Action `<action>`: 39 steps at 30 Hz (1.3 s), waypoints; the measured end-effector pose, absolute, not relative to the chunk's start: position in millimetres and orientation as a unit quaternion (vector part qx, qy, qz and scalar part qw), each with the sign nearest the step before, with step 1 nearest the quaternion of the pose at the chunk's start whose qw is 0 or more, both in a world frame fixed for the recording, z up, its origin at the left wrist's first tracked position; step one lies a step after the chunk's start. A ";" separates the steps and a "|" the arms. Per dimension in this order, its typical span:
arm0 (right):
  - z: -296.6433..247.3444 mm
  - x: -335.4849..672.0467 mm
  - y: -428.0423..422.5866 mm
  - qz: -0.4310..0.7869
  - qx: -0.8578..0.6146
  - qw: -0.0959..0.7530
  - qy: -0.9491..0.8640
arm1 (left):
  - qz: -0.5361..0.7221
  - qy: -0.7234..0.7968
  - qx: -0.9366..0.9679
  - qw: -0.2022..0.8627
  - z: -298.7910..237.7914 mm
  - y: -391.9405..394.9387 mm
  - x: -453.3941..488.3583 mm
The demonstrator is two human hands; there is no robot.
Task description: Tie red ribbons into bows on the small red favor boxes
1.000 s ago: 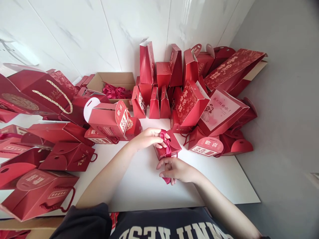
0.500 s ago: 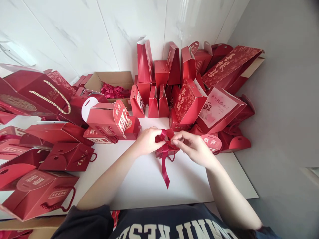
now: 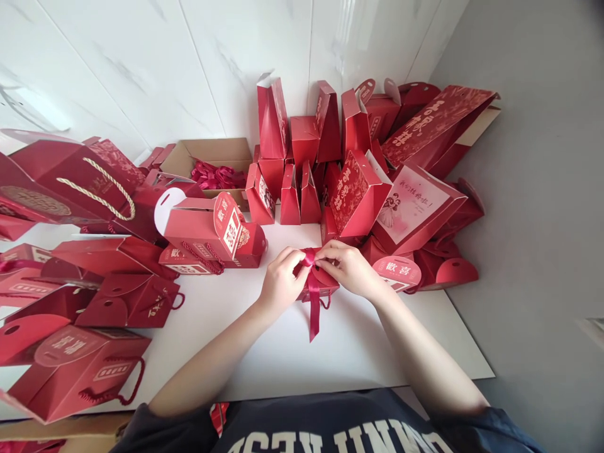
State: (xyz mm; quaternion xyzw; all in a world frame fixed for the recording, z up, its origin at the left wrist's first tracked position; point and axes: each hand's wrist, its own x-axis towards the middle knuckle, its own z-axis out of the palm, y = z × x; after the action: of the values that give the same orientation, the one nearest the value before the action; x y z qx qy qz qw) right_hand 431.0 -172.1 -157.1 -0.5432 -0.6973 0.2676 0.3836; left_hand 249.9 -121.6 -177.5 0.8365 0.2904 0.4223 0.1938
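A small red gift box with a cord handle sits on the white table before me. A dark red satin ribbon is looped at its top, one tail hanging down over the front. My left hand pinches the ribbon loop from the left between thumb and fingers. From the right, my right hand is closed on the ribbon at the same loop, its fingertips close to the left ones. Part of the box top is hidden under my fingers.
Red gift boxes stand stacked behind and to the right, by the grey wall. A cardboard box of loose ribbons lies at the back. More red boxes crowd the left. The white tabletop ends near my body.
My right hand has moved left and closed on the ribbon beside my left hand. The loop sits tighter, and the hanging tail has swung slightly and looks shorter.
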 end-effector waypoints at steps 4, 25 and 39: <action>-154.9 435.7 -169.0 0.265 -0.524 0.364 -0.723 | 0.424 0.287 0.836 0.196 -175.9 -116.1 247.1; -154.2 417.4 -156.0 0.301 -0.477 0.386 -0.730 | 0.442 0.265 0.808 0.286 -178.8 -100.9 218.3; -151.9 427.1 -165.4 0.564 -0.388 0.477 -0.552 | 0.450 0.267 0.803 0.284 -187.5 -101.5 217.1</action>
State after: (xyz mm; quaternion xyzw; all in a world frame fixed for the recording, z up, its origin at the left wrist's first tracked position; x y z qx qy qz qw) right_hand 427.1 -165.4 -151.9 -0.3883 -0.5515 0.5635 0.4769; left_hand 217.1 -101.5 -187.5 0.8033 0.2669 0.4501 0.2843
